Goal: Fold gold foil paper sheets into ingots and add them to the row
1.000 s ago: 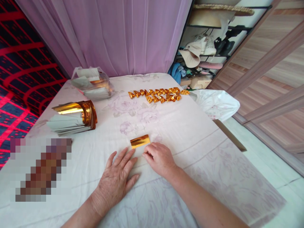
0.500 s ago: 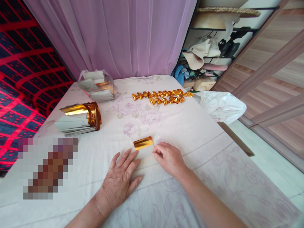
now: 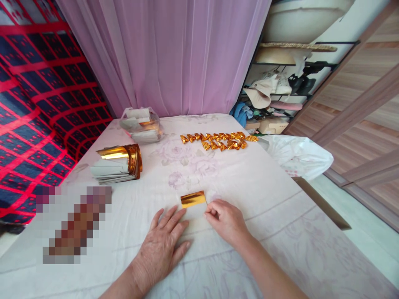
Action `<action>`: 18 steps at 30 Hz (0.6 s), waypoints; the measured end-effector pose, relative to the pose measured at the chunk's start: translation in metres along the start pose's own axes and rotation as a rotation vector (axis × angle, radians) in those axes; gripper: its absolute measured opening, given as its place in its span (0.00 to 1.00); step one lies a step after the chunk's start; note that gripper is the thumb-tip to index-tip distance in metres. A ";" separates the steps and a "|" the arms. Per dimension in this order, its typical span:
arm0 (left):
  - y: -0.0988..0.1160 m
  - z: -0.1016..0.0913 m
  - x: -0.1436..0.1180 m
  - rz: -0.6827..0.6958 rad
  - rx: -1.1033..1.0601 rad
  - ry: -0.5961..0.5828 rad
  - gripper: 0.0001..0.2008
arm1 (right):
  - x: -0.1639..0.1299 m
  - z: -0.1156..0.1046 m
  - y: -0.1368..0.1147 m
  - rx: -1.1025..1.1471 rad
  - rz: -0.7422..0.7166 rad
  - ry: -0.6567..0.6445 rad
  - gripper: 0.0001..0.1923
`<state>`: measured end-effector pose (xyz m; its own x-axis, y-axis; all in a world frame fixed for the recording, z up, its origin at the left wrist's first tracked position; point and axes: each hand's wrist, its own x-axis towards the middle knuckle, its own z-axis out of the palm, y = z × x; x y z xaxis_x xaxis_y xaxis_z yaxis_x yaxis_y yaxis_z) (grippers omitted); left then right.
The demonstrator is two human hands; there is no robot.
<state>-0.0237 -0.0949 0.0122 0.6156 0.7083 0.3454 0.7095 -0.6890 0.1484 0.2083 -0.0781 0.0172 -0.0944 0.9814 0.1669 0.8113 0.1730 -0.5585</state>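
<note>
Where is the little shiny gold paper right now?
The gold paper lies on the table, near the middle of the head view, touched by the left hand and the right hand.

Foil stack (image 3: 120, 163) left — bare cloth (image 3: 249, 182) right.

So the surface is a table (image 3: 264, 195) under a white cloth with a pale pink flower print, a few creases running across it. Dead centre, a small gold foil sheet (image 3: 193, 199) sits partly folded, with both hands down on the cloth beside it. Up at 12 o'clock there's a double row of little folded gold pieces (image 3: 220, 140). At 10 o'clock, a stack of foil papers (image 3: 117, 164), gold face curling over, white backs showing. Past that, nearer 11, a clear plastic bag (image 3: 141, 124) with more sheets in it. At 2 o'clock a white plastic bag (image 3: 297, 155) hangs over the table edge.
</note>
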 end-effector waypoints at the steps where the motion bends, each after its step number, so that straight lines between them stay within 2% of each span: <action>1: 0.000 0.000 0.000 0.004 -0.002 0.004 0.14 | 0.000 0.000 0.001 -0.001 0.000 -0.003 0.07; 9: -0.002 0.004 -0.003 0.017 -0.002 0.019 0.14 | 0.004 0.001 0.004 -0.004 -0.012 -0.015 0.06; 18: -0.003 0.007 -0.003 0.028 0.002 -0.026 0.14 | 0.004 0.009 0.008 -0.043 -0.067 0.033 0.04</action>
<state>-0.0249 -0.0939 0.0044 0.6443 0.6922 0.3251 0.6920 -0.7087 0.1374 0.2094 -0.0726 0.0065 -0.1305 0.9646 0.2293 0.8278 0.2333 -0.5102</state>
